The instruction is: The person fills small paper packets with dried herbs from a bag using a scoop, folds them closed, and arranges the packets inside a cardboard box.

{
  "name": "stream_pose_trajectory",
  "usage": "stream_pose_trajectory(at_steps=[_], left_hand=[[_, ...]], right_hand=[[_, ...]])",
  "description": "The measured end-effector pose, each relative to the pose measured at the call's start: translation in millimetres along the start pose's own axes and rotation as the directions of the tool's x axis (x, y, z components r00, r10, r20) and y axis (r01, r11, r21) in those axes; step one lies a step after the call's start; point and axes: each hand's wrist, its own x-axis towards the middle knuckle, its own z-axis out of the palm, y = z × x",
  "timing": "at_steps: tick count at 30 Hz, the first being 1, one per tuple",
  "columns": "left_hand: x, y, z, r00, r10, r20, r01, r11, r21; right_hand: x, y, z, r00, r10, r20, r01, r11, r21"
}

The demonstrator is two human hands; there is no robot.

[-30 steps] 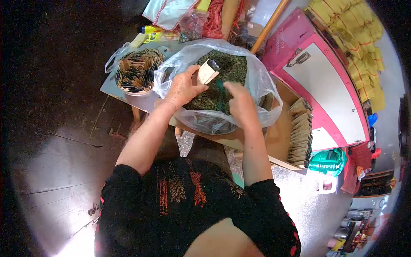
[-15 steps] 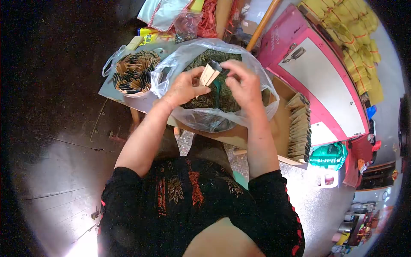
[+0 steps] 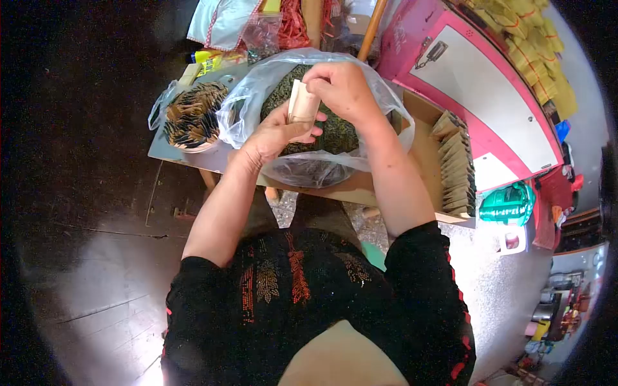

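A small pale paper packet [image 3: 304, 106] stands nearly upright in my left hand [image 3: 273, 134], which grips its lower part between thumb and fingers. At the packet's top edge, my right hand [image 3: 346, 93] has its fingers pinched on the paper. Both hands are above a clear plastic bag [image 3: 315, 172] that holds a heap of dark green-brown dried, shredded material [image 3: 336, 138]. What the packet contains is hidden from this side.
To the left is a round tub packed with folded paper packets [image 3: 194, 112]. A cardboard box [image 3: 425, 164] on the right holds a row of upright packets [image 3: 456, 168]. Beyond it is a pink-and-white cabinet [image 3: 479, 83]. A wooden pole [image 3: 372, 32] leans behind the bag.
My right hand has moved in from beside the packet and now pinches its top. The packet has turned, so its flat pale face shows instead of its dark opening. The view has shifted slightly.
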Motion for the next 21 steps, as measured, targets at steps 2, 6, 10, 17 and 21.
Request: stream_pose_trajectory(at_steps=[2,6,10,17,21], left_hand=[[-2,1,0,1.0,-0.007,-0.012,0.006,0.999,-0.054],[-6,6,5,0.999,-0.029,-0.02,0.025,0.985,-0.172],[9,-15,1,0.982,-0.024,-0.185,0.002,0.993,-0.122],[-2,1,26,0.971,0.241,0.007,-0.238,0.956,0.171],[-11,2,14,0.978,0.204,-0.047,-0.193,0.966,0.169]], right_hand=[[0,2,2,0.999,-0.032,0.002,0.032,0.999,-0.014],[-2,0,5,1.0,0.011,0.023,-0.008,0.995,-0.103],[-7,2,8,0.999,-0.05,0.02,0.053,0.972,-0.227],[-61,-16,-65,0.883,-0.366,-0.295,0.243,0.892,-0.382],[-96,15,-161,0.79,-0.305,-0.532,-0.082,0.807,-0.585]])
